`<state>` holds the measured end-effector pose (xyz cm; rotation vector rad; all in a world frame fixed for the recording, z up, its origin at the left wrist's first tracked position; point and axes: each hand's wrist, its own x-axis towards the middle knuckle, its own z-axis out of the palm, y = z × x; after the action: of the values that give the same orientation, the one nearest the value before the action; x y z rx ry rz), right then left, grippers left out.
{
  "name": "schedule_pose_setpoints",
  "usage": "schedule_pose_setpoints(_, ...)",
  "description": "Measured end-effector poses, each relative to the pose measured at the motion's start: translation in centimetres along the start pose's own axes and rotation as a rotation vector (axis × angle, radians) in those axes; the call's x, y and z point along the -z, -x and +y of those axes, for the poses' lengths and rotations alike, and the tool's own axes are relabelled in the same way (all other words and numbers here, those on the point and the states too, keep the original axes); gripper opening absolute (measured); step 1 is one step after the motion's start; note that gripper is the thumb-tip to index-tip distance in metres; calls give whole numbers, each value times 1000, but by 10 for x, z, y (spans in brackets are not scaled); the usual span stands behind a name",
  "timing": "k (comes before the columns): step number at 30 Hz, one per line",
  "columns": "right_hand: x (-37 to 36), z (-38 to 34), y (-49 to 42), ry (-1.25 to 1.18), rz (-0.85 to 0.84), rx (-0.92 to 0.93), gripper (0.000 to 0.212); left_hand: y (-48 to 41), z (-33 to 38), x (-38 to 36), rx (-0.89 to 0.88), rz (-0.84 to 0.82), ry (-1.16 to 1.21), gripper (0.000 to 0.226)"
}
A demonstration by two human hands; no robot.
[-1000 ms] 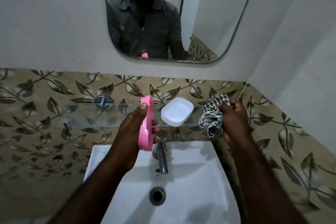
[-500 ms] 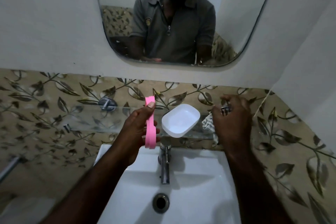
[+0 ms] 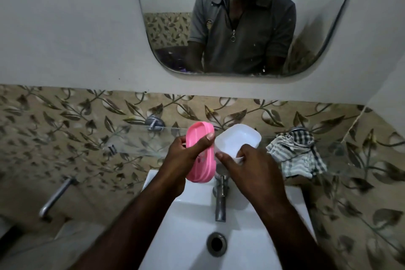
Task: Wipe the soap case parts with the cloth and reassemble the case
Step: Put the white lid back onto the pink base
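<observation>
My left hand [image 3: 186, 155] grips the pink soap case part [image 3: 198, 136], tilted so that its slotted face shows, above the basin's back edge. Close on its right, my right hand [image 3: 245, 166] holds the white soap case tray [image 3: 237, 140] by its near rim, hollow side towards me. The two parts almost touch. The checked cloth [image 3: 294, 153] lies crumpled on the glass shelf [image 3: 135, 140] at the right, apart from both hands.
A white basin [image 3: 258, 245] with a drain hole lies below my arms, and a chrome tap [image 3: 220, 201] stands at its back. A mirror [image 3: 166, 28] hangs on the wall above. A metal pipe [image 3: 54, 199] sticks out at the lower left.
My right hand has let go of the cloth, which now lies on the shelf, and has picked up the white tray. The pink part has turned to show its face.
</observation>
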<state>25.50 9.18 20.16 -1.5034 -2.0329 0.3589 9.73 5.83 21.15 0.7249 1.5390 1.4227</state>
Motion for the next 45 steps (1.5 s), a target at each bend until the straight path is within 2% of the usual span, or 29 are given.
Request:
schedule_pose_setpoints(2, 9, 1, 4, -21, 47, -11, 65, -1, 0, 2, 7, -7, 30, 90)
schedule_pose_setpoints(4, 19, -1, 10, -36, 69, -32, 75, -4, 1, 6, 33, -1, 106, 66)
schedule_pose_setpoints(6, 25, -4, 16, -33, 90, -28, 79, -5, 1, 9, 60, -11, 151, 46)
schedule_pose_setpoints(8, 29, -5, 18, -15, 112, 14, 78, -4, 2, 12, 73, -27, 181, 39)
schedule_pose_setpoints(11, 33, -3, 19, -73, 116, 78, 67, -3, 3, 19, 79, -62, 225, 37)
schedule_pose_setpoints(15, 42, -3, 19, -148, 53, 93, 52, -4, 5, 27, 154, -200, 295, 30)
schedule_pose_setpoints(19, 50, -12, 18, -124, 11, 188, 48, -11, 7, 36, 131, -155, 385, 31)
schedule_pose_setpoints(23, 49, -29, 16, -22, -21, 340, 47, -7, 8, 32, 39, -164, 321, 37)
schedule_pose_setpoints(27, 39, -48, 18, -58, -54, 485, 35, 6, 9, 19, 76, -395, 522, 40)
schedule_pose_setpoints(28, 37, -50, 19, -70, -41, 518, 35, 8, 9, 17, 88, -408, 577, 39)
schedule_pose_setpoints(30, 33, -53, 21, -114, -17, 550, 56, 10, 5, 15, 78, -378, 626, 38)
schedule_pose_setpoints(33, 27, -60, 27, -375, 8, 440, 78, 10, -2, 11, -15, -297, 546, 40)
schedule_pose_setpoints(36, 14, -70, 32, -656, 49, 250, 66, 14, -3, 7, -135, -297, 468, 27)
schedule_pose_setpoints(38, 7, -73, 33, -706, 67, 200, 52, 23, -2, 4, -133, -299, 541, 26)
schedule_pose_setpoints(39, 5, -74, 33, -708, 61, 184, 51, 26, -3, 2, -137, -304, 575, 25)
schedule_pose_setpoints(41, 3, -76, 34, -725, 22, 160, 55, 30, -5, -3, -193, -302, 602, 25)
schedule_pose_setpoints(43, 5, -78, 35, -749, 0, 150, 61, 34, -7, -9, -240, -307, 577, 49)
schedule_pose_setpoints(45, 6, -78, 35, -757, 26, 135, 65, 34, -7, -10, -268, -304, 560, 36)
